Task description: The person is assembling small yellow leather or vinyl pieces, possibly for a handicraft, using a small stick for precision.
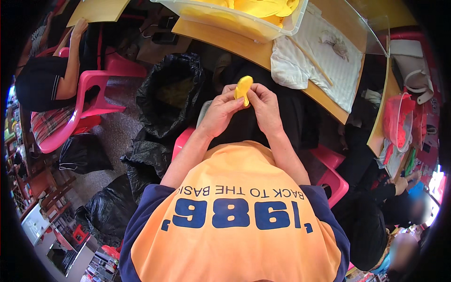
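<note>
Both my hands are raised over my lap and pinch one small yellow plastic piece [243, 89]. My left hand [220, 113] grips its left side with thumb and fingers. My right hand [266, 107] grips its right side. The piece stands upright between the fingertips, its top sticking out above them. Ahead on the wooden table [244, 47] stands a clear plastic bin [235, 21] filled with more yellow pieces.
A white cloth [314, 61] with a thin stick lies on the table at the right. An open black bag [171, 94] stands left of my knees, more black bags on the floor. A person sits on a pink chair [89, 101] at the left. Another person sits lower right.
</note>
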Available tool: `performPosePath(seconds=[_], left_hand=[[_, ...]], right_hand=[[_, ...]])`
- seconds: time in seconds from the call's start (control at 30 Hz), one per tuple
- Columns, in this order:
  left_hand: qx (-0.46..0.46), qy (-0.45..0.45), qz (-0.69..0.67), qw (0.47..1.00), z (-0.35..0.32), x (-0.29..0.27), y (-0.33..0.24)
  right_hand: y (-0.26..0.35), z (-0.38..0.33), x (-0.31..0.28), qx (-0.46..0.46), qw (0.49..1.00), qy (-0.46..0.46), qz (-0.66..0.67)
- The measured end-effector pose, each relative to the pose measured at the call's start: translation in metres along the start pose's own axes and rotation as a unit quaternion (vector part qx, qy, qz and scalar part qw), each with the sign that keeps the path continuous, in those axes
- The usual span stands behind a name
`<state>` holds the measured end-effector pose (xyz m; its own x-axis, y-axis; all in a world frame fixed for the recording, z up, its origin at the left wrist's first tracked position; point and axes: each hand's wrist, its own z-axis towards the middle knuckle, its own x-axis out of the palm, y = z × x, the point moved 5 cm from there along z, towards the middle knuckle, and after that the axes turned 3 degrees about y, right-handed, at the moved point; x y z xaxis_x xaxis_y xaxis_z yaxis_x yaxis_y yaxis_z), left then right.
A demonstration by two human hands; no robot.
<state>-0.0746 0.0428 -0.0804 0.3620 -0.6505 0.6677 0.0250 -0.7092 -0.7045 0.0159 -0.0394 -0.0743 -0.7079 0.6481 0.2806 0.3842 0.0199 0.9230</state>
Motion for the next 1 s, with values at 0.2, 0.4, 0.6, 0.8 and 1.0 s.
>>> performPosePath(seconds=[0.2,0.4,0.6,0.8,1.0], left_hand=[[-0.009,-0.018,0.035,0.999,-0.001,0.001,-0.003],[-0.093,-0.01,-0.072,0.993,-0.004,0.014,-0.008],[-0.076,-0.048,-0.13,0.988,0.0,0.002,0.0],[-0.167,0.123,-0.047,0.977,-0.008,0.032,-0.003],[-0.222,0.189,-0.08,0.953,-0.006,0.037,0.004]], right_hand=[[0.02,-0.001,-0.002,-0.002,0.996,0.084,0.042],[0.029,0.001,0.001,-0.051,0.998,0.045,0.014],[0.025,0.004,0.001,-0.05,0.995,-0.027,0.081],[0.016,0.008,0.001,0.113,0.989,0.034,0.086],[0.022,0.01,0.007,0.143,0.983,0.107,0.036]])
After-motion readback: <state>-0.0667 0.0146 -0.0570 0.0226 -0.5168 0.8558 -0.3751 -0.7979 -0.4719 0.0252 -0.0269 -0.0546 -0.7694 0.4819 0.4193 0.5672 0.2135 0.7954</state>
